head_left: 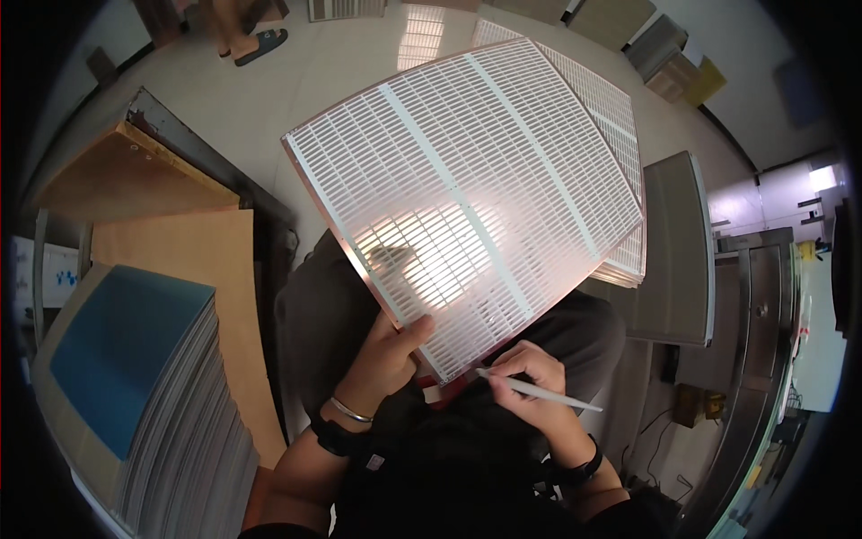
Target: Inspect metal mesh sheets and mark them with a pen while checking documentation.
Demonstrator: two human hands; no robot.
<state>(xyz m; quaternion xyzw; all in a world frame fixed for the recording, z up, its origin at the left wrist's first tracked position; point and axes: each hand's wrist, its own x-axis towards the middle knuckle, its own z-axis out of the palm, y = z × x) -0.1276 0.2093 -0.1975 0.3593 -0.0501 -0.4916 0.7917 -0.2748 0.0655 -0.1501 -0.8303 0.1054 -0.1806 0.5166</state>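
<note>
A large thin panel (530,153) with copper-coloured edges is tilted up in front of me. Its face carries a grid of small rectangles, crossed by pale bands, and light glares off its middle. My left hand (388,355) grips its lower left edge, thumb on the face and the other fingers hidden behind. At the bottom corner, my right hand (537,377) pinches a slim white pen-shaped tool (570,401), its tip at the panel's lower edge. Whether the tip touches the panel I cannot tell. Behind it, similar grid panels (611,108) lie in a stack.
To my left, a tall stack of thin sheets (193,422) has a blue sheet (135,350) on top, beside a wooden board (238,305). A grey panel (673,251) stands at the right, near a metal-framed bench (761,314). A person's sandalled foot (260,47) shows at far left.
</note>
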